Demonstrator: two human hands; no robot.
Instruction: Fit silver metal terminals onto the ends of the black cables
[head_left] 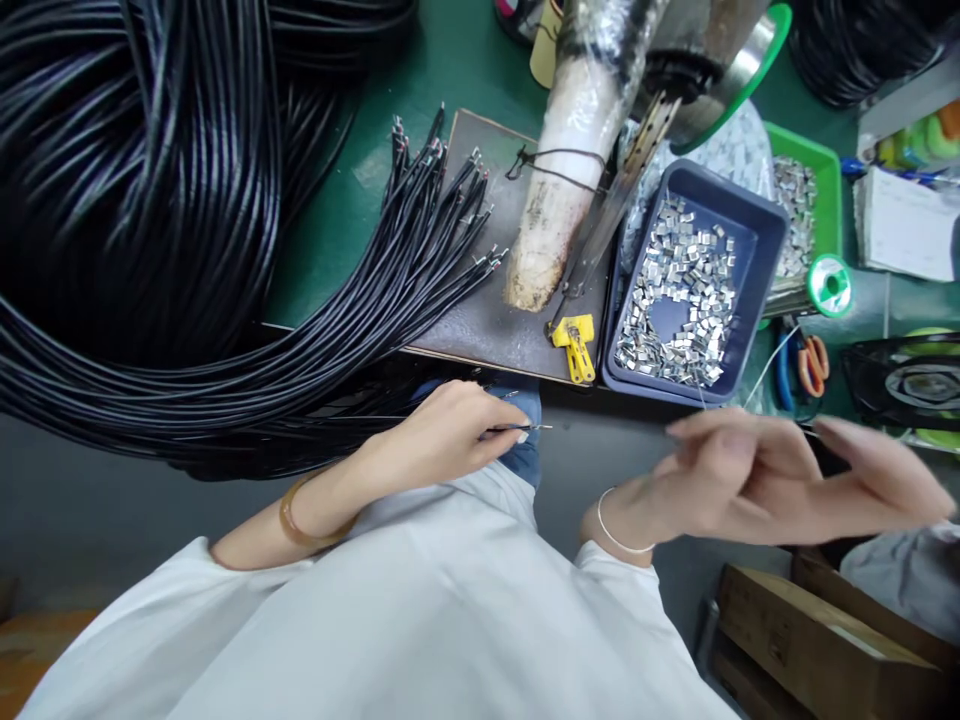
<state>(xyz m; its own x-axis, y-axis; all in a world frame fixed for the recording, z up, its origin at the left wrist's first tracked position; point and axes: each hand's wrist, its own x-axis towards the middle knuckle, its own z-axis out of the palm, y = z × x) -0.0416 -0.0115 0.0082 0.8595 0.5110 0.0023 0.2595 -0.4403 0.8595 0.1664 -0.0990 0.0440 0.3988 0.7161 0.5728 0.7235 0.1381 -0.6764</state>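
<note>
My left hand (457,425) pinches the end of a thin black cable below the table's front edge; its stripped tip points right. My right hand (742,480), blurred, is in front of the blue-grey tray (757,290) of small metal clips (675,290). Its thumb and a finger come together at the left; a thin pale strand rises nearby, and whether they hold it I cannot make out. A thick bundle of black cables (322,370) curves over the table, with stripped ends on a dark board (465,320). A yellow clip (576,345) lies at the board's edge.
Over the board leans a wrapped white cylinder (555,190) beside a metal rod. Large black cable coils (135,180) fill the left. At the right are a green tray (829,190), a spool (830,286), orange-handled pliers (812,365) and papers (904,225). Cardboard boxes (817,630) stand below right.
</note>
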